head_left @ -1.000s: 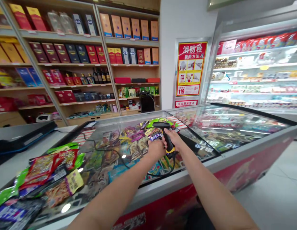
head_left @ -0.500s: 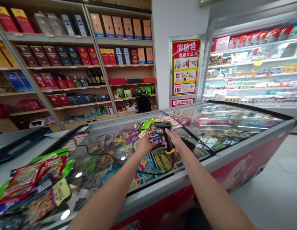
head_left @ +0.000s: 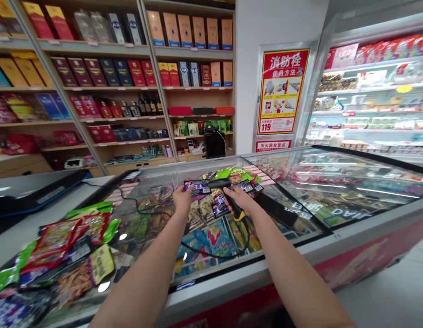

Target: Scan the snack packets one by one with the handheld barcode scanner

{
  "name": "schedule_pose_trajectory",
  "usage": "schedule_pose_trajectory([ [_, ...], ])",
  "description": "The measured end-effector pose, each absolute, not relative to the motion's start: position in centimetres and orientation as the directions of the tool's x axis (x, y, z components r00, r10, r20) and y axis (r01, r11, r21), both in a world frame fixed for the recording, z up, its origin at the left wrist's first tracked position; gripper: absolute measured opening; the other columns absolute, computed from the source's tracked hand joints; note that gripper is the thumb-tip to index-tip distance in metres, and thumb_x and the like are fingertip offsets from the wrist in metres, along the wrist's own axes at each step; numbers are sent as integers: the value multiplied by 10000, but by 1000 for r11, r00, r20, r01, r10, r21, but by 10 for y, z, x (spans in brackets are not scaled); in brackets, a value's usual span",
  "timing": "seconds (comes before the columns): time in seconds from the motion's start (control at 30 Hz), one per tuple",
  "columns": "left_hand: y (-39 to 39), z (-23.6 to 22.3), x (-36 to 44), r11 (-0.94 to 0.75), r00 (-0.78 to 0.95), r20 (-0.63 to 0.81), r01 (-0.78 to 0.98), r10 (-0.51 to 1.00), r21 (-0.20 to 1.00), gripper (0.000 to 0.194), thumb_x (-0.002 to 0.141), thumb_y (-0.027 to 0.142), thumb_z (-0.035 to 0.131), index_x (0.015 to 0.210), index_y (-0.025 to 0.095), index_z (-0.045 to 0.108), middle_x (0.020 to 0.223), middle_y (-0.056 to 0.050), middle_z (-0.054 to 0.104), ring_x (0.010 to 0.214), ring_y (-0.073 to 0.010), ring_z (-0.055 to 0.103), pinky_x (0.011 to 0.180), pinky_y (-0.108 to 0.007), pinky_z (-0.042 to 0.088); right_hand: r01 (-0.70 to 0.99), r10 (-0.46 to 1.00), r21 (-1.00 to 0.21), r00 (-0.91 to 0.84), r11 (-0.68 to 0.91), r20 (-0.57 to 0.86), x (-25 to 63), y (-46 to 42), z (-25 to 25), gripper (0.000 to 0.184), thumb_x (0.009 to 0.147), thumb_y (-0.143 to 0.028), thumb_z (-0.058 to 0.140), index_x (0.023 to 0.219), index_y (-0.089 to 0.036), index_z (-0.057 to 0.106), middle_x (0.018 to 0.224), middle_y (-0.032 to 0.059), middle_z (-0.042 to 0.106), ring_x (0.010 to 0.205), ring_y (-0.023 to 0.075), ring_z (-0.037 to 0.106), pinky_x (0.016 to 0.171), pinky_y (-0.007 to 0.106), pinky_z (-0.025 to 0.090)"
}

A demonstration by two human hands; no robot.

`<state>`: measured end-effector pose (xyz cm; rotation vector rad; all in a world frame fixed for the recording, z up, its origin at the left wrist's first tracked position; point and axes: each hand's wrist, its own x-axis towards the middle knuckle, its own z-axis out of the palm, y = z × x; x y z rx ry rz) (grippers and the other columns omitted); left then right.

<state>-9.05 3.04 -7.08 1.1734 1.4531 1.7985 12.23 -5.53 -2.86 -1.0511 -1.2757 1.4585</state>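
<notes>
In the head view my left hand [head_left: 182, 198] pinches the edge of a small dark snack packet [head_left: 198, 187], held above the freezer's glass. My right hand [head_left: 239, 200] grips a black-and-yellow barcode scanner [head_left: 221, 183], its head pointing left at the packet. The scanner's cable [head_left: 211, 256] loops across the glass below. Another dark packet [head_left: 219, 206] lies under the scanner. Behind it rests a pile of snack packets, with green ones [head_left: 223, 173] among them. A flat black object like a phone [head_left: 276, 210] lies right of my right hand.
A chest freezer [head_left: 307, 249] with a glass top spans the front. Heaped snack bags [head_left: 57, 239] lie at its left end. A dark flat device [head_left: 33, 193] sits on the counter at left. Shelves of boxes [head_left: 117, 73] and a lit display fridge [head_left: 375, 98] stand behind.
My left hand has moved left, away from the scanner, and the packet in it shows more clearly. My right hand still holds the scanner. The view has turned slightly left.
</notes>
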Motion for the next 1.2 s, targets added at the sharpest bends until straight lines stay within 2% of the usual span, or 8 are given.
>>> schedule_pose_trajectory([
  [0.07, 30, -73, -89, -272, -486, 302, 133, 820, 953, 323, 578, 400, 690, 726, 114, 663, 605, 6, 608, 604, -136, 541, 614, -256, 438, -37, 965, -995, -246, -97, -85, 126, -61, -31, 319, 815, -472, 630, 784, -198, 471, 510, -55, 558, 344, 81, 482, 317, 183, 400],
  [0.27, 23, -70, -85, -260, -488, 348, 241, 801, 935, 246, 609, 356, 676, 683, 121, 666, 579, 9, 586, 627, -156, 556, 617, -255, 437, -53, 979, -992, -175, -115, -104, 134, -70, -30, 326, 846, -479, 585, 751, -190, 470, 491, -49, 538, 336, 77, 472, 320, 189, 423],
  [0.5, 23, -76, -86, -288, -497, 348, 197, 795, 937, 304, 602, 404, 674, 678, 110, 656, 584, 10, 588, 586, -125, 500, 601, -249, 399, -8, 971, -991, -199, -135, -130, 131, -72, -33, 335, 819, -481, 618, 767, -193, 454, 483, -57, 534, 339, 77, 470, 322, 187, 420],
  [0.9, 11, -63, -87, -304, -540, 312, 107, 782, 947, 255, 598, 349, 686, 700, 116, 669, 613, -7, 619, 614, -143, 547, 617, -254, 424, -44, 963, -992, -247, -120, -106, 128, -67, -42, 357, 804, -510, 620, 753, -189, 471, 516, -36, 560, 349, 79, 480, 325, 194, 431],
  [1.2, -13, -56, -147, -305, -630, 348, 181, 694, 935, 253, 618, 374, 671, 669, 127, 650, 587, 0, 603, 581, -129, 518, 600, -247, 416, -49, 939, -993, -332, -111, -88, 83, -67, -31, 362, 811, -512, 604, 720, -187, 474, 484, -36, 540, 337, 86, 475, 318, 198, 415],
])
